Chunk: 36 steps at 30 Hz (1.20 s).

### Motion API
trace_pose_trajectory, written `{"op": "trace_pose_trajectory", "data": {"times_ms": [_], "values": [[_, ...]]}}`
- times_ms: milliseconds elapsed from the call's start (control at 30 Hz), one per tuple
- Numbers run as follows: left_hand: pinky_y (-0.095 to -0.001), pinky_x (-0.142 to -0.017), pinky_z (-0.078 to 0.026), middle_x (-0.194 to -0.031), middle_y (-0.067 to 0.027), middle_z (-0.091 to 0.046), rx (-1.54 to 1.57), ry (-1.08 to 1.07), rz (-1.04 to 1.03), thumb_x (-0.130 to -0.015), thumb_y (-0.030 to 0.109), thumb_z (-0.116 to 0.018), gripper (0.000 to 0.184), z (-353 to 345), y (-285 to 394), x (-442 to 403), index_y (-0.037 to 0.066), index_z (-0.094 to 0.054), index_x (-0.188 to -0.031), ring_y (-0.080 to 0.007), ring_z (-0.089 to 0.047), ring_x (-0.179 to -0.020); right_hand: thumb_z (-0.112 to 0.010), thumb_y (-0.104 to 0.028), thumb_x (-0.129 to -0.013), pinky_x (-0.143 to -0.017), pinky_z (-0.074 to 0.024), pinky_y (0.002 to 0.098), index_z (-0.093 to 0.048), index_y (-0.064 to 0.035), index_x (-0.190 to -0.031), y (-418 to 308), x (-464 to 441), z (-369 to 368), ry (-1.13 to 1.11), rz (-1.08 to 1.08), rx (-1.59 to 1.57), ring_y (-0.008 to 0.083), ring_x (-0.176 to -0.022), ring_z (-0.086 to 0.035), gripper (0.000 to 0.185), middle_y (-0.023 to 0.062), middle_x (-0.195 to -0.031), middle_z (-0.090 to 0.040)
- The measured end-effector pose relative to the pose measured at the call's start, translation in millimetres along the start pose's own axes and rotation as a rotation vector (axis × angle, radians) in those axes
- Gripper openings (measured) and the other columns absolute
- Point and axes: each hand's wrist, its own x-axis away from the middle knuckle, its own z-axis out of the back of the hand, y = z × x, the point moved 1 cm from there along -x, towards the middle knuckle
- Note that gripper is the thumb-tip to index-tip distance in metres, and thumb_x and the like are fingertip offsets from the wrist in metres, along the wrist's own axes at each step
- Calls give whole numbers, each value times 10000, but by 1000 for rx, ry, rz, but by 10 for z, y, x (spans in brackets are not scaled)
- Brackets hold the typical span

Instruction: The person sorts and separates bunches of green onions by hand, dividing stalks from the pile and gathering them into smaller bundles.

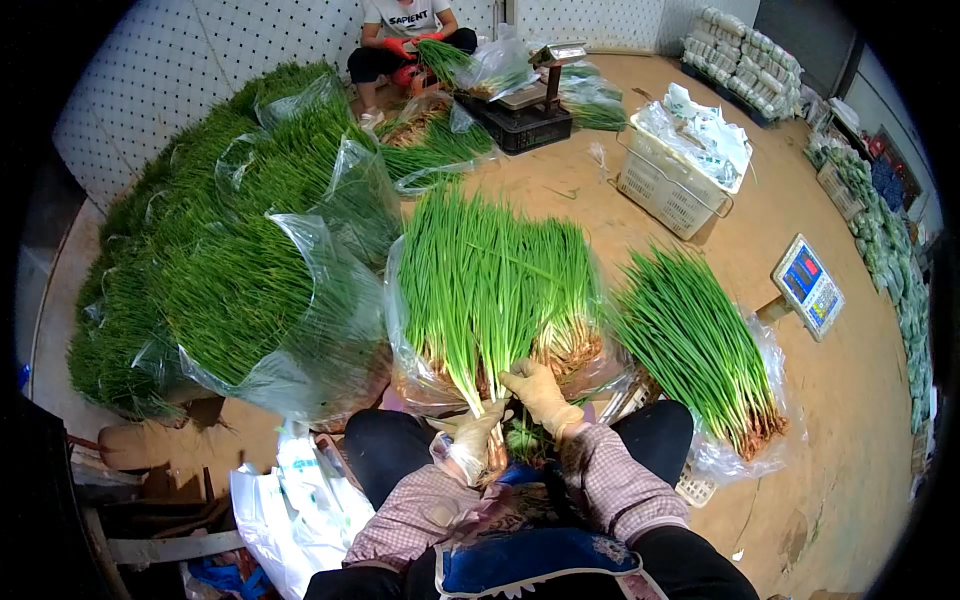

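A pile of green onions (490, 270) lies on clear plastic in front of my knees, leaves pointing away and brown roots toward me. My left hand (472, 440), in a pale glove, is closed around the white stems of a few green onions, their roots hanging below it. My gloved right hand (540, 396) has its fingers pressed together at the stems just right of my left hand; whether it grips one is too small to tell. To the right, another bundle of green onions (695, 345) rests on a plastic sheet over a basket.
Bagged green onions (240, 290) crowd the left side. A digital scale display (808, 286) stands at right, a white crate (668, 185) behind. Further back, a person in red gloves (405, 45) holds greens beside a black scale (520, 122). White bags (300, 510) lie near my left knee.
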Motion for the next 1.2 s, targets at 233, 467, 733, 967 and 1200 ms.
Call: {"op": "trace_pose_trajectory", "data": {"times_ms": [233, 467, 733, 967, 1200], "values": [[-212, -664, -446, -850, -23, -584, 58, 71, -61, -849, 83, -562, 162, -102, 125, 3, 9, -558, -992, -100, -548, -776, -606, -197, -812, -608, -411, 248, -558, 16, -934, 70, 57, 59, -86, -103, -451, 119, -669, -501, 249, 45, -774, -559], [-259, -778, -498, -982, -94, -606, 37, -158, 12, -855, 54, -539, 246, -150, 197, -30, -10, -525, -1092, -172, -603, -865, -508, -225, -867, -726, -467, 304, -479, 10, -1096, 143, 60, 119, -290, 3, -755, 187, -852, -570, 329, 117, -1027, -580], [-266, -750, -502, -988, -101, -621, -26, -187, 56, -871, 108, -522, 263, -85, 259, -74, -15, -527, -1104, -181, -611, -862, -402, -375, -914, -694, -473, 305, -526, -29, -1123, -43, 23, 207, -497, -279, -808, 183, -797, -602, 423, 102, -956, -634], [-270, -774, -500, -973, -133, -620, -26, -155, 59, -869, 106, -522, 243, -175, 322, 10, -40, -544, -1063, -191, -615, -870, -421, -330, -917, -548, -433, 214, -546, -66, -1134, -14, 76, 201, -446, -292, -809, 108, -656, -564, 364, 49, -937, -636], [-261, -731, -473, -928, -93, -618, -234, -115, 8, -861, 85, -537, 237, -243, 439, 58, -38, -543, -1063, -167, -599, -819, -543, -292, -836, -478, -280, 183, -628, -81, -986, -68, 37, 221, -320, -170, -524, 24, -531, -359, 273, -73, -667, -525]]}}
